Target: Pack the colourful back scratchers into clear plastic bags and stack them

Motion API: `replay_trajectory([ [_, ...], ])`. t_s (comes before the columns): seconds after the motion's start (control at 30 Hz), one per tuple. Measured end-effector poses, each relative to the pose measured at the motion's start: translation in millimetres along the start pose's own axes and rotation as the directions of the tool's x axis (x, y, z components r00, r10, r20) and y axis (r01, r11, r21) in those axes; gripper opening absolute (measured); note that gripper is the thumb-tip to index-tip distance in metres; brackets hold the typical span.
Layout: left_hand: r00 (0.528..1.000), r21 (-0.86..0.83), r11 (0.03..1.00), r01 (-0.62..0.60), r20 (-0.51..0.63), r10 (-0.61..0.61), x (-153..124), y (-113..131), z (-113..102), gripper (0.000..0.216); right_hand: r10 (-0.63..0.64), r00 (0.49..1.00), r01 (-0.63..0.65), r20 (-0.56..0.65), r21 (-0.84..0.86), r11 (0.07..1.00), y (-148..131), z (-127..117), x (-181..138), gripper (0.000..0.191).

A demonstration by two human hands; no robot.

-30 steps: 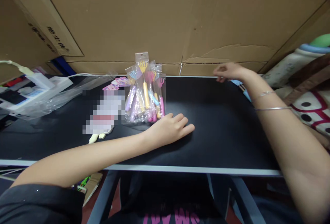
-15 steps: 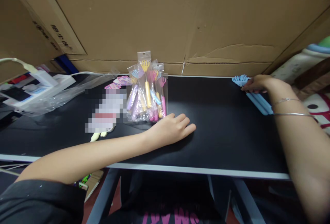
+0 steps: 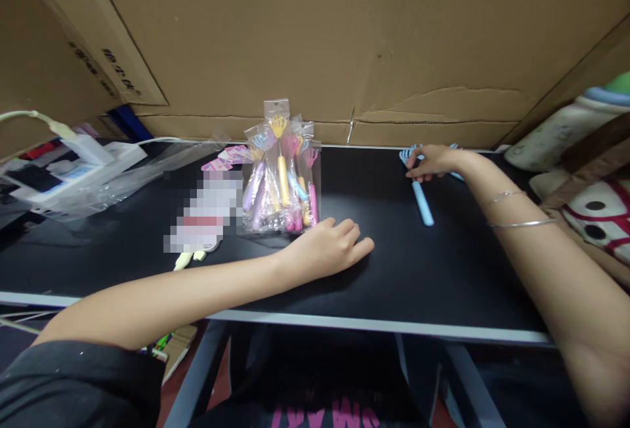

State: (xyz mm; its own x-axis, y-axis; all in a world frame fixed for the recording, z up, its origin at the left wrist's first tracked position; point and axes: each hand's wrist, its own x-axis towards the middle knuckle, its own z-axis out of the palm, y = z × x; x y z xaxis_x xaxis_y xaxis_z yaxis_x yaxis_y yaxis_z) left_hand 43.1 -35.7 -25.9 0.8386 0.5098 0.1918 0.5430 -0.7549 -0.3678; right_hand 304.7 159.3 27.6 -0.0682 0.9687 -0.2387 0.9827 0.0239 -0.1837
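Note:
My right hand (image 3: 432, 161) pinches a light-blue back scratcher (image 3: 422, 205) near its neck, at the back right of the desk. Its claw head pokes out left of my fingertips, and its handle points toward me. Behind this hand lies a second blue back scratcher (image 3: 457, 176), mostly hidden. My left hand (image 3: 329, 247) rests palm down, empty, with loosely bent fingers apart. Just beyond it, a pile of back scratchers in clear bags (image 3: 282, 182) shows yellow, purple, pink and blue ones.
A cardboard wall (image 3: 305, 34) stands along the back of the black desk (image 3: 384, 283). On the left are a white power strip (image 3: 105, 167), clear plastic wrap and a phone-like object (image 3: 209, 208), blurred out. A bottle (image 3: 556, 129) and a bag (image 3: 598, 211) sit at right.
My right hand has moved left with one blue back scratcher, away from the other, and its handle has swung round toward me. My left hand stays put.

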Motion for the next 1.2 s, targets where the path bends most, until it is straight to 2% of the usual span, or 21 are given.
replay_trajectory([
  [0.07, 1.000, -0.001, 1.000, 0.000, 0.004, 0.000, 0, 0, -1, 0.015, -0.041, 0.996, 0.041, 0.082, 0.003, 0.999, -16, 6, -1, 0.010],
  [0.23, 1.000, -0.007, 1.000, 0.006, 0.025, -0.005, 0, 0, -3, 0.018, -0.247, 0.959, 0.242, 0.136, 0.049, 0.969, -52, 20, -17, 0.007],
  [0.33, 1.000, -0.002, 1.000, 0.007, 0.027, -0.007, 0, 0, -3, 0.019, -0.340, 0.933, 0.343, 0.119, -0.004, 0.939, -70, 29, -32, 0.006],
  [0.47, 1.000, 0.009, 1.000, 0.006, 0.021, -0.006, 1, 0, -3, 0.018, -0.374, 0.926, 0.377, 0.049, -0.144, 0.915, -85, 39, -49, 0.014],
  [0.57, 1.000, 0.018, 1.000, -0.002, 0.019, 0.002, 0, -1, -5, 0.019, -0.397, 0.918, 0.388, -0.018, -0.180, 0.904, -87, 44, -55, 0.015],
  [0.77, 1.000, 0.021, 1.000, -0.009, -0.014, 0.010, -3, -3, -8, 0.015, -0.504, 0.864, 0.504, -0.027, 0.008, 0.864, -72, 54, -43, 0.010],
  [0.93, 0.993, 0.039, 0.999, 0.003, -0.119, 0.001, -8, -17, -31, 0.017, -0.512, 0.846, 0.517, -0.147, -0.006, 0.856, -67, 65, -36, 0.018],
  [1.03, 0.974, 0.076, 0.992, 0.101, -0.213, -0.083, -19, -38, -55, 0.023, -0.491, 0.847, 0.496, -0.202, -0.028, 0.868, -69, 71, -37, 0.021],
  [1.1, 0.947, 0.070, 0.970, 0.232, -0.244, -0.209, -32, -55, -68, 0.026, -0.482, 0.847, 0.486, -0.227, -0.038, 0.873, -70, 73, -38, 0.021],
  [1.13, 0.918, 0.067, 0.944, 0.323, -0.263, -0.295, -41, -65, -73, 0.027, -0.478, 0.847, 0.482, -0.235, -0.042, 0.875, -70, 74, -38, 0.021],
  [1.2, 0.813, 0.056, 0.830, 0.555, -0.244, -0.528, -62, -88, -79, 0.028, -0.470, 0.847, 0.474, -0.248, -0.049, 0.879, -71, 75, -39, 0.020],
])
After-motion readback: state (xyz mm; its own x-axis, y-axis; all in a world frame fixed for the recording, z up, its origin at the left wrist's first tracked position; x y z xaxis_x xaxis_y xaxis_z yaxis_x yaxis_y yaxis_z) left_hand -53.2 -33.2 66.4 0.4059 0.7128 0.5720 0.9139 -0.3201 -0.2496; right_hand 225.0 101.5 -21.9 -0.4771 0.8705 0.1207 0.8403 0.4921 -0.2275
